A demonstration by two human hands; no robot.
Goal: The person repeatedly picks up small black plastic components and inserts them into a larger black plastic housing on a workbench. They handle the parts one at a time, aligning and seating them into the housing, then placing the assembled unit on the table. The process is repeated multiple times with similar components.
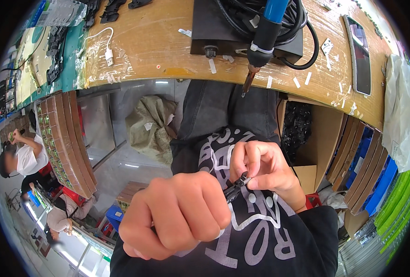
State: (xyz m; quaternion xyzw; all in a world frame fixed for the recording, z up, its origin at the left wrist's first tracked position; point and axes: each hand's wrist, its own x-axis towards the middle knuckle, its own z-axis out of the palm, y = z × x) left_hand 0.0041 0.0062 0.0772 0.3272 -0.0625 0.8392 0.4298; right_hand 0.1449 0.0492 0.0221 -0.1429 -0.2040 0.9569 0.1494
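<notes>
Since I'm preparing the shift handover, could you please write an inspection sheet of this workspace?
Surface: tan wooden bench, film-covered.
Items handled: thin black cable bundle with silvery tip.
Clutter: small white paper scraps; flat dark-screened smartphone; blue-and-black soldering iron overhanging the front edge.
Grips: left grip, closed fist, contents hidden; right grip pinches the bundle near its tip.
Cables: thick black coil over black metal box; thin white USB cable lying left.
Surroundings: brown cardboard trays left.
</notes>
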